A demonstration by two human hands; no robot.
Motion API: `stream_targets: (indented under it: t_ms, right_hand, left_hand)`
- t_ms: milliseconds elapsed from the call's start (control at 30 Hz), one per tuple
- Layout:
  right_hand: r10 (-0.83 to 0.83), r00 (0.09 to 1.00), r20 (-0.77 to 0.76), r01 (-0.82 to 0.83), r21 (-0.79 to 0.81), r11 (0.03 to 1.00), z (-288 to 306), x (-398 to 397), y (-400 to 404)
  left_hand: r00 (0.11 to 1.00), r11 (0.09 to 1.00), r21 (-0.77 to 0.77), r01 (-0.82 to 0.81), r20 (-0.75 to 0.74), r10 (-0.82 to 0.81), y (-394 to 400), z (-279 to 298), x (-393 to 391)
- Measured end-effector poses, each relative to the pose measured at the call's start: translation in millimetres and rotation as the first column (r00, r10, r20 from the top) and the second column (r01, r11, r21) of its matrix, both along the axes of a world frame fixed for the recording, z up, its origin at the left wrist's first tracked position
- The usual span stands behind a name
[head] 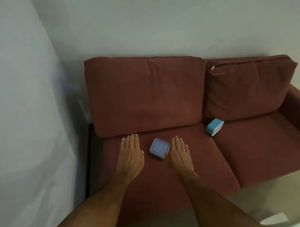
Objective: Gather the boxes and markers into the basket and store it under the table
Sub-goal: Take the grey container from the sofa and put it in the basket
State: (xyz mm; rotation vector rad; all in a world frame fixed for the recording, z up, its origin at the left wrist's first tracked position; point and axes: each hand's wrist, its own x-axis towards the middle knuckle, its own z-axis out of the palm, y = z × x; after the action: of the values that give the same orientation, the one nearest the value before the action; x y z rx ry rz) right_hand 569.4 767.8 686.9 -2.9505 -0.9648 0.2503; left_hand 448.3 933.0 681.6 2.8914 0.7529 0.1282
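Reaching forward over a dark red sofa (pixel 159 184), 2 bare forearms stretch out from the near edge of the head view, palms down. The left hand (pixel 131 154) lies with its fingers straight and close together, its thumb lying just apart from them, above the left seat cushion (pixel 160 166); it holds nothing. The right hand (pixel 180 155) is likewise flat with straight fingers, and its thumb tip touches the near right corner of a small lilac-blue box (pixel 159 149).

That box is square with rounded corners and a recessed lid, lying flat on the left seat cushion between the 2 hands, just beside the right hand and a little apart from the left one. It sits near the foot of the left back cushion (pixel 143 95).

A second box, the teal box (pixel 214 126), is farther back and to the right, well apart from both hands. It is tipped on its side with a pale base showing, resting at the seam between the 2 seat cushions and leaning against the lower corner of the right back cushion (pixel 247 89), whose zip pull shows at its upper left corner.

Pale walls (pixel 151 22) stand behind and to the left of the sofa. A light floor (pixel 289 200) shows at the right, with a bright patch near the corner.
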Motion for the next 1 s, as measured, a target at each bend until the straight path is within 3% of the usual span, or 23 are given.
stream_targets:
  t_ms: [300, 567, 800, 1000]
  right_hand:
    - [-0.040, 0.988, -0.151, 0.043, 0.017, 0.999, -82, 82, 31]
    - [-0.245, 0.871, -0.425, 0.286, 0.034, 0.958, -166, 135, 52]
    - [-0.284, 0.747, -0.601, 0.355, -0.001, 0.935, -219, 151, 69]
    - [-0.296, 0.725, -0.622, 0.373, -0.007, 0.928, -222, 149, 72]
  left_hand:
    - [0.996, 0.996, -0.087, 0.007, -0.087, -0.015, 18, -82, 96]
    - [0.975, 0.969, -0.238, -0.071, -0.223, 0.016, 23, -163, 167]
    - [0.947, 0.818, -0.522, -0.242, -0.310, 0.082, 24, -216, 205]
    - [0.938, 0.760, -0.578, -0.297, -0.325, 0.119, 18, -218, 213]
